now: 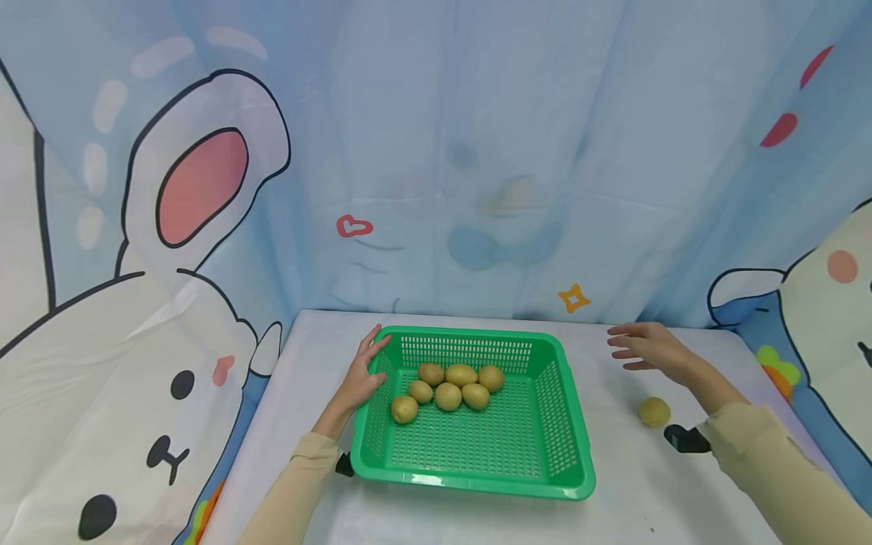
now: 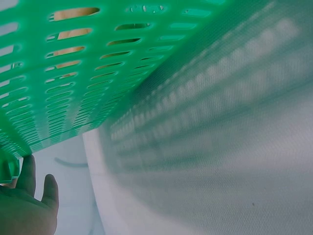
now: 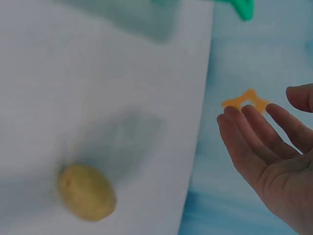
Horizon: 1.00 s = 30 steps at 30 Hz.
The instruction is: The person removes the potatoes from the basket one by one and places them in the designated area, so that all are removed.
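A green plastic basket (image 1: 477,488) with slotted walls stands on the white table, and several potatoes (image 1: 447,397) lie in its back left part. At the basket's left rim is my left hand (image 1: 359,382), its fingers spread and apparently touching the rim. In the left wrist view, two fingers of the left hand (image 2: 29,205) point up beside the basket wall (image 2: 88,63). My right hand (image 1: 650,350) hovers above the table to the right of the basket, fingers loosely extended and holding nothing. A single potato (image 1: 654,412) lies on the table below the right hand (image 3: 274,152).
The white tabletop (image 1: 613,484) extends around the basket. Behind it hangs a blue curtain (image 1: 436,151) with printed cartoon figures. Black wrist devices, such as the one at the right sleeve (image 1: 686,439), sit close to both cuffs.
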Tool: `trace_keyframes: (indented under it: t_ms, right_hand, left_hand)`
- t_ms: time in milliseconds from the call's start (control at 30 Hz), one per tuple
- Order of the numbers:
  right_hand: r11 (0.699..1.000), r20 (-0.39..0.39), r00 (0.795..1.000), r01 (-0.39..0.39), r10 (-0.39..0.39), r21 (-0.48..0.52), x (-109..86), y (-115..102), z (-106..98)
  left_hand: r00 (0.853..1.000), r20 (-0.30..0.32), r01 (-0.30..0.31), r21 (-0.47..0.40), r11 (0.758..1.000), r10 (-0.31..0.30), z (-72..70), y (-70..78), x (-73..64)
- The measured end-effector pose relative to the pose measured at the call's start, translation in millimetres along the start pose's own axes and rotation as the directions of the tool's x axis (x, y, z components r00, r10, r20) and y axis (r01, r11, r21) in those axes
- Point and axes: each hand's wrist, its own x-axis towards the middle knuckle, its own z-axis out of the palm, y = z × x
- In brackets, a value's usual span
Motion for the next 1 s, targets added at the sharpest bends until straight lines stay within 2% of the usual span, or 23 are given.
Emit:
trace_keyframes:
  t_ms: [133,367,533,733,1000]
  right_hand:
    - [0.997,0.023,0.998,0.059,-0.06,0.05,-1.8,-31,11]
    - [0.98,0.077,0.985,0.142,-0.154,0.141,0.5,-78,37]
    - [0.97,0.137,0.975,0.149,-0.177,0.191,12.1,-101,57]
    - [0.979,0.161,0.976,0.116,-0.144,0.169,27.8,-116,86]
    - [0.991,0.136,0.987,0.07,-0.085,0.112,45.0,-115,126]
  left_hand:
    - [1.0,-0.004,0.0,-0.007,1.0,0.0,0.9,7.7,-0.7]
    - [1.0,0.029,0.001,-0.013,1.0,-0.001,-4.5,38.3,-7.6]
    - [1.0,0.025,0.014,-0.025,1.0,-0.014,-5.6,41.0,-8.8]
    - [1.0,0.022,0.005,-0.044,0.999,-0.004,-5.0,39.0,-8.3]
    - [1.0,0.014,-0.001,-0.033,0.999,0.001,-4.8,38.6,-9.6]
